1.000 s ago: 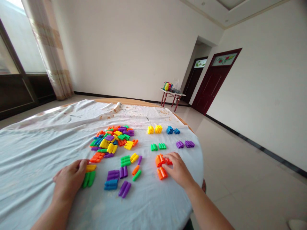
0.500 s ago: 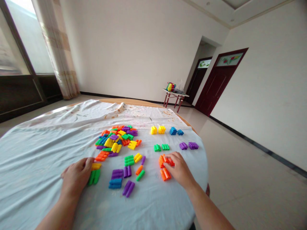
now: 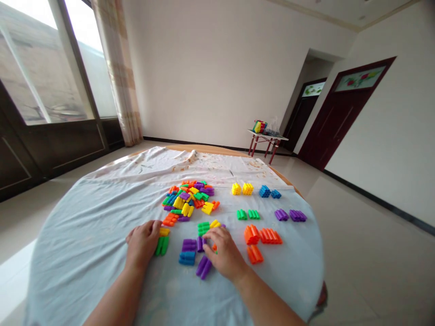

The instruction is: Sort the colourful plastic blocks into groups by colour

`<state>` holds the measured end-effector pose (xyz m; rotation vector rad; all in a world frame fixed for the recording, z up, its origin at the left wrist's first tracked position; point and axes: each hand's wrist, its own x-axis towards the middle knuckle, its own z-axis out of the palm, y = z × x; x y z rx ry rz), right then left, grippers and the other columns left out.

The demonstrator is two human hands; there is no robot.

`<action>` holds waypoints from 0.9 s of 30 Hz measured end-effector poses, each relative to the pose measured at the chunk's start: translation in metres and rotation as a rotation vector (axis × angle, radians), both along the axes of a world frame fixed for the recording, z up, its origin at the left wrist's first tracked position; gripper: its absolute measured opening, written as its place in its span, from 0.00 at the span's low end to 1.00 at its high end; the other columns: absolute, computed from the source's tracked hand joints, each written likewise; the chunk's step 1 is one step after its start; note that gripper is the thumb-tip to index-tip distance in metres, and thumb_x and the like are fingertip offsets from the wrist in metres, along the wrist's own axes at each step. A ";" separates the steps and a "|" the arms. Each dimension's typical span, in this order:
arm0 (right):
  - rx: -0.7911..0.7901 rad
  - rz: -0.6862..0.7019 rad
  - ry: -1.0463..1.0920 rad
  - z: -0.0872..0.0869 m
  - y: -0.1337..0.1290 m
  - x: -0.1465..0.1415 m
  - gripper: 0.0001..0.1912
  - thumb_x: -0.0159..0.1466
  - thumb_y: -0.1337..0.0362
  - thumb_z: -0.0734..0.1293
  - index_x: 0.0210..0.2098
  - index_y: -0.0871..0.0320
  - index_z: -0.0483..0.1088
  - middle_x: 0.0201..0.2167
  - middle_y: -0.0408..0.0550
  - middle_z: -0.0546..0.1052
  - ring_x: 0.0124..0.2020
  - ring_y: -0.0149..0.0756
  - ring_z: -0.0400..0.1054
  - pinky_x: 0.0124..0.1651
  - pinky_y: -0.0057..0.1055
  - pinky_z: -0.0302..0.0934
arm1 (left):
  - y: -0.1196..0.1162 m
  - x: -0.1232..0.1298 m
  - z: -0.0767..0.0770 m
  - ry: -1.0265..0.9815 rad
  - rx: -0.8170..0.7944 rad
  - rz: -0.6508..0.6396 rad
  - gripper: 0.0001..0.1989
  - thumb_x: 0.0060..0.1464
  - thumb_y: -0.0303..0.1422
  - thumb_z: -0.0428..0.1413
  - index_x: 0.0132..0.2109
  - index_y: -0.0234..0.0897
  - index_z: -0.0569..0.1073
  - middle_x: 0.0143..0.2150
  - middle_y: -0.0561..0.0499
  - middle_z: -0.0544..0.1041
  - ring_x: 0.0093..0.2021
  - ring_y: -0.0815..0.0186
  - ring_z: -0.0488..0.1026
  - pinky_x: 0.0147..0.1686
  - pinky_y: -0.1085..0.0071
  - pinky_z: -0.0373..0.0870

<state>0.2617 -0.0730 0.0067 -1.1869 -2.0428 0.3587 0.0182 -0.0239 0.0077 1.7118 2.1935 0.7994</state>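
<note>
My left hand [image 3: 144,241] rests on the cloth at the left, its bent fingers lying against a yellow plastic peg block [image 3: 164,232]. Just below that block is a joined green peg block [image 3: 161,246]. My right hand [image 3: 224,253] hovers low over the middle group, thumb and forefinger apart beside a purple pair of pegs [image 3: 201,244]. Whether they touch it is hard to tell. Its fingers partly cover an orange peg and a green peg. Around it lie another purple pair [image 3: 204,267], a blue block [image 3: 187,258] and a green block [image 3: 203,227].
A mixed heap of peg blocks [image 3: 185,199] lies beyond my left hand. To the right stand colour groups: yellow [image 3: 248,189], blue [image 3: 264,191], green [image 3: 241,214], purple [image 3: 298,216] and orange [image 3: 271,236]. The round table's cloth [image 3: 84,235] has wrinkles.
My right hand has left the orange blocks at the right and moved left to the loose pegs in the middle. My left hand stays by the yellow block. The view has turned left.
</note>
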 end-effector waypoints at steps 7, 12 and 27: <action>0.041 0.103 -0.093 -0.010 -0.008 -0.004 0.16 0.60 0.58 0.67 0.47 0.54 0.69 0.45 0.48 0.73 0.50 0.40 0.62 0.56 0.42 0.53 | -0.003 0.003 0.000 -0.046 0.045 -0.075 0.20 0.55 0.42 0.42 0.35 0.40 0.76 0.36 0.46 0.79 0.44 0.57 0.72 0.50 0.61 0.58; 0.082 0.170 -0.145 -0.007 -0.008 -0.010 0.25 0.58 0.48 0.67 0.50 0.54 0.68 0.49 0.48 0.72 0.52 0.42 0.60 0.58 0.43 0.50 | -0.004 0.006 -0.004 -0.182 0.048 -0.195 0.20 0.53 0.47 0.44 0.32 0.41 0.75 0.31 0.51 0.78 0.35 0.62 0.73 0.37 0.69 0.64; 0.178 0.199 -0.151 -0.002 -0.008 -0.021 0.22 0.59 0.55 0.66 0.52 0.51 0.66 0.48 0.47 0.72 0.51 0.42 0.61 0.56 0.44 0.52 | 0.006 -0.012 -0.020 -0.491 0.147 0.058 0.26 0.51 0.51 0.42 0.37 0.37 0.75 0.32 0.47 0.78 0.37 0.58 0.73 0.38 0.66 0.67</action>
